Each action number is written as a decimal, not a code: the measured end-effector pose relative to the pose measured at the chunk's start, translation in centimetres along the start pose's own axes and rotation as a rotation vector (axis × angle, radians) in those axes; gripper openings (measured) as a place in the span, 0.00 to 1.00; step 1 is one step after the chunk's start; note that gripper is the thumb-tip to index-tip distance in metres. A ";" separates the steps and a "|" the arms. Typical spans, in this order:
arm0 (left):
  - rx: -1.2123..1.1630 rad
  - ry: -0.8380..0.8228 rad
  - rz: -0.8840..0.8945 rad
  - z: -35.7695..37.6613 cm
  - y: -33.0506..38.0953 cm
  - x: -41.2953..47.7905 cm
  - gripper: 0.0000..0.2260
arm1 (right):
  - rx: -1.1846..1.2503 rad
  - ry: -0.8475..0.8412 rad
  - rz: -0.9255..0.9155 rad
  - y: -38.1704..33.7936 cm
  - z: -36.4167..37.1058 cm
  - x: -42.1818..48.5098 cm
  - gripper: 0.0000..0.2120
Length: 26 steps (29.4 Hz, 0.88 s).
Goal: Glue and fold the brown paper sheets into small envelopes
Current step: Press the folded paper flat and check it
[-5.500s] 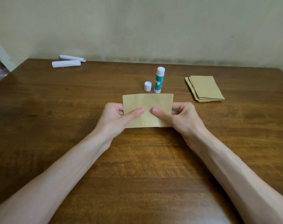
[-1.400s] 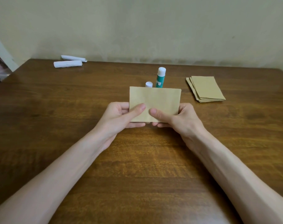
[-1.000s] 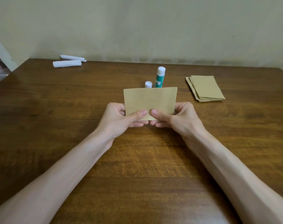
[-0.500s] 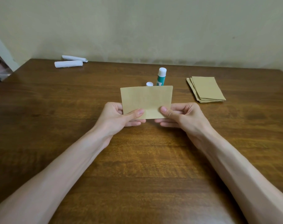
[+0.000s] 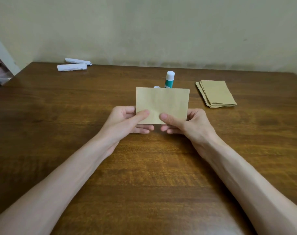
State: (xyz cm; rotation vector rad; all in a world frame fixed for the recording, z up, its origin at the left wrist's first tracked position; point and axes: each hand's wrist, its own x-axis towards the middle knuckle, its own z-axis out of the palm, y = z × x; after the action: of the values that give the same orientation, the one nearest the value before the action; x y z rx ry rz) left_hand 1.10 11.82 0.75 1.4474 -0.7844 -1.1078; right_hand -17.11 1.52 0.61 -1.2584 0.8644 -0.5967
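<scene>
Over the last 5.5 s the brown paper piece (image 5: 162, 104) has come up off the bench (image 5: 144, 175) and now stands nearly upright in the air, its broad face toward the person. It is high enough that its top edge hides most of the white cap (image 5: 157, 87) and the foot of the glue stick (image 5: 169, 79), which stand just beyond it on the far side. In the last 0.5 s the right thumb has slid from the lower right corner inward along the bottom edge, so the 2 thumbs now sit close together near the middle, not touching. That reads as pressing or checking a seam rather than gluing: the glue stick stands untouched with its cap off, so this piece is probably close to finished. The left grip (image 5: 127, 119), a bare hand, is closed on the paper's lower left part, with the thumb flat on the near face and the fingers curled behind. The right grip (image 5: 191, 122) pinches the lower right part the same way, fingertips showing under the bottom edge. Neither holds anything else. A stack of brown paper sheets (image 5: 215, 94) lies well apart at the far right, and I cannot tell whether those are folded already. 2 white paper rolls (image 5: 72, 67) lie at the far left
</scene>
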 end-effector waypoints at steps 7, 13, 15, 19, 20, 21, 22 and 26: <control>0.155 0.067 0.051 0.3 -1.0 0.3 0.14 | -0.079 -0.032 -0.060 0.5 0.8 -0.2 0.14; 0.189 0.075 0.032 0.3 -1.0 0.5 0.14 | -0.152 -0.002 -0.056 0.4 0.8 -0.1 0.13; 0.195 0.068 0.019 0.3 -1.0 0.4 0.13 | -0.226 -0.003 -0.056 0.4 0.8 -0.1 0.14; 0.202 0.083 0.025 0.4 -1.0 0.3 0.11 | -0.260 0.021 -0.049 0.3 0.6 0.0 0.13; 0.195 0.090 0.028 0.3 -0.9 0.3 0.11 | -0.233 0.013 -0.039 0.2 0.5 -0.1 0.13; 0.189 0.093 0.029 0.2 -0.8 0.3 0.10 | -0.198 0.007 -0.026 0.2 0.4 -0.1 0.13; 0.186 0.091 0.027 0.1 -0.7 0.3 0.10 | -0.163 0.001 -0.009 0.1 0.3 -0.2 0.12; 0.168 0.081 0.024 -0.1 -0.5 0.3 0.10 | -0.075 -0.028 0.036 -0.2 0.1 -0.3 0.13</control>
State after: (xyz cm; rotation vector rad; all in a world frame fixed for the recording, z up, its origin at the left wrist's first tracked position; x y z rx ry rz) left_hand 1.22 11.67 0.22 1.6090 -0.8508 -0.9775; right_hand -17.22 1.79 0.92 -1.3131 0.8913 -0.5211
